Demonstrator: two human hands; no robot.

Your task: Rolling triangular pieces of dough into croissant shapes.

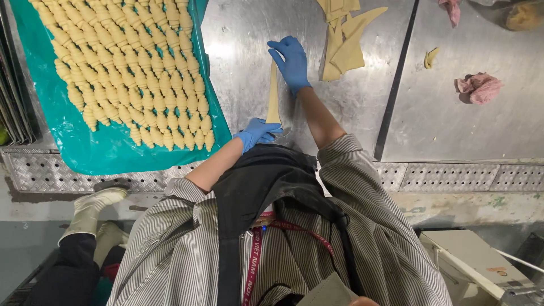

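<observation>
No packages, signs or screens; red lanyard (pixel 253 266) with lettering on chest.

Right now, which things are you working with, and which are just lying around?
In use: dough strip, left hand, right hand, stacked dough triangles, rolled pastries on teal sheet.
Lying about: pink cloths, dough scrap.

My left hand (pixel 258 133) pins the wide end of a long dough triangle (pixel 273 99) on the steel table (pixel 243 34); my right hand (pixel 291 61) presses its tip (both blue-gloved). Rolled croissants (pixel 130 68) fill the teal sheet (pixel 102 150); cut dough pile (pixel 343 39) near.
</observation>
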